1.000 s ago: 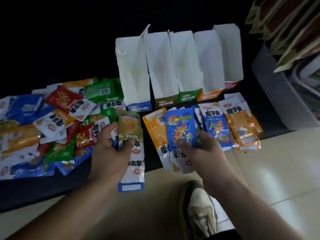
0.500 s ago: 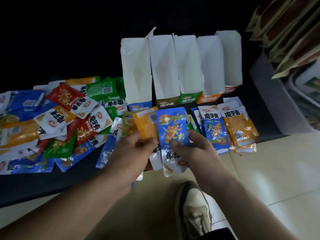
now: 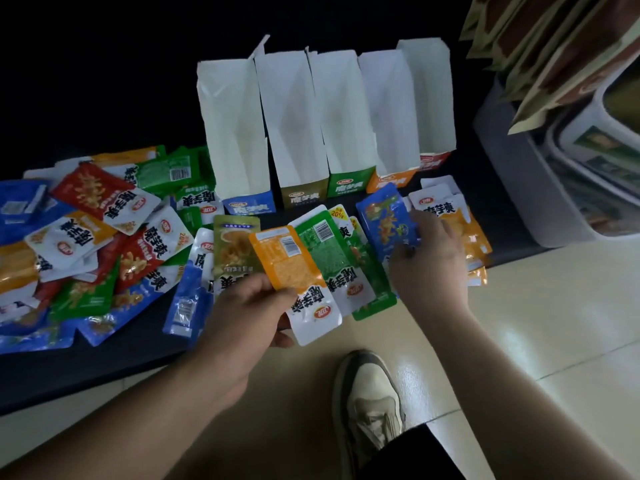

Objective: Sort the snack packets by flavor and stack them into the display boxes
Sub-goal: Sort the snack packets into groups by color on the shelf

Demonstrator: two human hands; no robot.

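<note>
Gripping a fan of three in left hand (image 3: 242, 320), fingers curled beneath and thumb on top: olive packet (image 3: 235, 247), orange packet (image 3: 287, 261), green packet (image 3: 329, 251). Pinching blue packet (image 3: 382, 216) by its right edge with curled right hand (image 3: 429, 261), near the open display boxes (image 3: 294, 133). Overhanging the table (image 3: 104, 358) edge above floor (image 3: 536, 323); loose pile (image 3: 86, 230) well left.

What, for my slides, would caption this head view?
Left hand fans mixed packets; right hand holds a blue packet before five display boxes.
</note>
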